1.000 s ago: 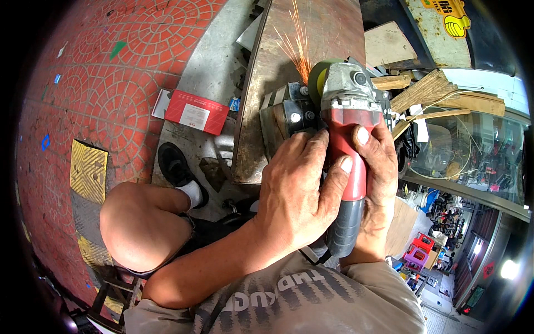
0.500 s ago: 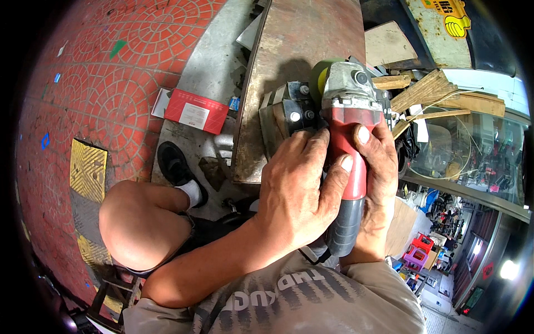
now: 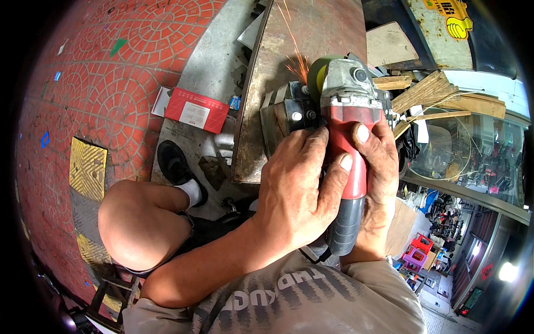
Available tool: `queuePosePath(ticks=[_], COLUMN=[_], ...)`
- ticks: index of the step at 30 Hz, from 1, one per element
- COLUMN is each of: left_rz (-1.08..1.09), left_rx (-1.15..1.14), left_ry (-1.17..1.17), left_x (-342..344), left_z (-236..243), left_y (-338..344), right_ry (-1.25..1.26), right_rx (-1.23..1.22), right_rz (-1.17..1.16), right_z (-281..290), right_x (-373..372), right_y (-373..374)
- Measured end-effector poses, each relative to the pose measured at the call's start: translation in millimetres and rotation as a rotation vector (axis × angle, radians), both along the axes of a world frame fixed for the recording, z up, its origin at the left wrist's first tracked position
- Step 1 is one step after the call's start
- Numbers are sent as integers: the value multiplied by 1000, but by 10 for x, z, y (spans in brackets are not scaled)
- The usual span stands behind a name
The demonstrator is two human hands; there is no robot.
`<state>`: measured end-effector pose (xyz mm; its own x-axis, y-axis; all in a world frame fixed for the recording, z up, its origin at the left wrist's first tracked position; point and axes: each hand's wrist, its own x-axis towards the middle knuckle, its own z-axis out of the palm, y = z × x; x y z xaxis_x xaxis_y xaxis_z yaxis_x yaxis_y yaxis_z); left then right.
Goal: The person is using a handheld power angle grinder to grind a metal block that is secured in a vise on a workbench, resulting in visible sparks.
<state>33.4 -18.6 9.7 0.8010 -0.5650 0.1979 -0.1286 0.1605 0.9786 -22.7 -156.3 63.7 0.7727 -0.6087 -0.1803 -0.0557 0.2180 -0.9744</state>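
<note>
Both my hands hold a red and black angle grinder (image 3: 347,167) with a grey metal head. My right hand (image 3: 381,161) wraps its far side, thumb laid over the red body. From the left, my left hand (image 3: 295,186) grips it, thumb on the body and fingertips hidden between the tool and a bolted metal piece (image 3: 278,114). That dark, worn piece, with shiny round bolt ends, lies on the bench at the grinder's left. The yellow-green disc (image 3: 321,78) is by its upper right corner, where orange sparks (image 3: 300,69) fly up and away; the exact contact point is hidden.
The brown metal bench (image 3: 306,33) runs away from me. Wood offcuts (image 3: 428,92) and a glass panel (image 3: 456,150) stand to its right. A red and white box (image 3: 197,110) lies on the ground to the left, near my shoe (image 3: 173,161). Red patterned paving (image 3: 128,72) lies beyond.
Orange sparks now spray from the disc beside the bolted piece; none showed before. My hands and the grinder have hardly moved.
</note>
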Motion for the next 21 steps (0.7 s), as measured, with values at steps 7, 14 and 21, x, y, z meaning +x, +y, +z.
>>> queuePosePath(ticks=[7,14,21], left_rz=[-20,9,-19], left_rx=[44,50,58], left_ry=[-14,-81,-20], left_x=[-2,-12,-11], left_z=[8,-19,9], left_y=[74,47,60], right_ry=[-7,-10,0], right_rx=[-10,-16,-25], right_rz=[24,-31,-8], right_z=[-15,-32,-34], right_x=[-10,-60,-45], right_y=[2,33,9])
